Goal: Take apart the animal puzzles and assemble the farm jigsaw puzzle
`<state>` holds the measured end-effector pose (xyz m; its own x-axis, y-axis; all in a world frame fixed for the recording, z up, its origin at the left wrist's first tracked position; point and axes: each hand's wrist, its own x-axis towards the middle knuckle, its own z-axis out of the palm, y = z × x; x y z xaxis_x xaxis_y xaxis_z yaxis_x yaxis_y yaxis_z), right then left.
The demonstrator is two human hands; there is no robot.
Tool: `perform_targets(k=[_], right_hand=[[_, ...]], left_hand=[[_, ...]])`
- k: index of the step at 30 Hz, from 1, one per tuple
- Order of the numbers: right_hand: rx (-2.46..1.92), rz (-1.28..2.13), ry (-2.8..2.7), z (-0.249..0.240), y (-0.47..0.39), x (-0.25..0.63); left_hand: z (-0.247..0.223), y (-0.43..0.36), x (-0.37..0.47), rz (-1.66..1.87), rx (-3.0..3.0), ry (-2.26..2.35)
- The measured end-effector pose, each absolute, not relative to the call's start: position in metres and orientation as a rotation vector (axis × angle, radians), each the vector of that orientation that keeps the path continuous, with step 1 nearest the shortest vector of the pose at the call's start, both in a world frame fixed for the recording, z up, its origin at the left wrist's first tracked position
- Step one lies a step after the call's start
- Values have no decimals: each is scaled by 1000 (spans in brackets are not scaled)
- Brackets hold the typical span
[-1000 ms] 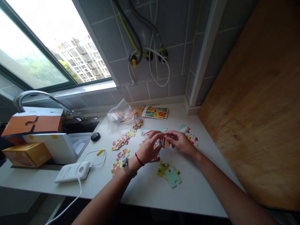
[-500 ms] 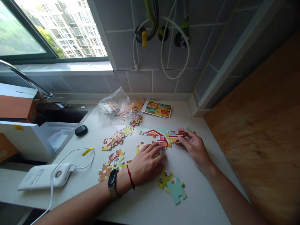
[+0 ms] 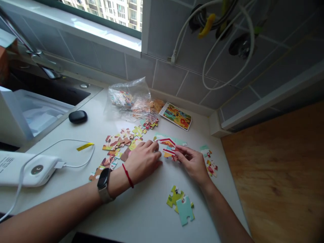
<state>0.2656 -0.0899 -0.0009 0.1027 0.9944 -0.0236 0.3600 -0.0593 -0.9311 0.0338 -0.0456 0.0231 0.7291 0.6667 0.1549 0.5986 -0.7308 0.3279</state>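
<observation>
My right hand [image 3: 192, 163] pinches a jigsaw puzzle piece [image 3: 169, 152] with a red-and-white stripe between thumb and fingers. That piece lies just under the joined puzzle section [image 3: 174, 138], which shows a red roof edge and pale green sky; my right fingers cover part of it. At the section's left end is my left hand [image 3: 143, 160], its fingers curled and closed, with the tips hidden from view. Beside and behind this hand lie loose brown, pink and yellow-green puzzle pieces [image 3: 117, 139]. Nearer to me, a pale green piece [image 3: 185, 209] overlaps a yellow-green one [image 3: 174, 196].
Toward the wall lie a clear plastic bag [image 3: 129, 99] of pieces and a picture card [image 3: 176, 115]. More pieces [image 3: 211, 167] lie right of my right hand. A black mouse [image 3: 78, 116], a white power bank [image 3: 27, 168] with its cable, and a sink [image 3: 50, 84] are leftward.
The view has turned and tilted down. My left hand has shifted left off the joined section, its fingers curling. My right hand has carried the striped piece left, beneath the roof edge.
</observation>
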Motion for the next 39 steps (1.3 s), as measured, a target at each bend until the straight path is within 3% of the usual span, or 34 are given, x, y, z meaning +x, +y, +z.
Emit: perform_targets(k=[6,17,39], right_hand=[[-1600,547,-1662,-1,-89,267],[-1592,442,-1906,3,-97,275],[-1623,349,-1981,0,-97,275]], left_hand=[[20,-42,35,368,2705,1139],[5,-37,33,481,2742,853],[8,-39,35,402,2799,844]])
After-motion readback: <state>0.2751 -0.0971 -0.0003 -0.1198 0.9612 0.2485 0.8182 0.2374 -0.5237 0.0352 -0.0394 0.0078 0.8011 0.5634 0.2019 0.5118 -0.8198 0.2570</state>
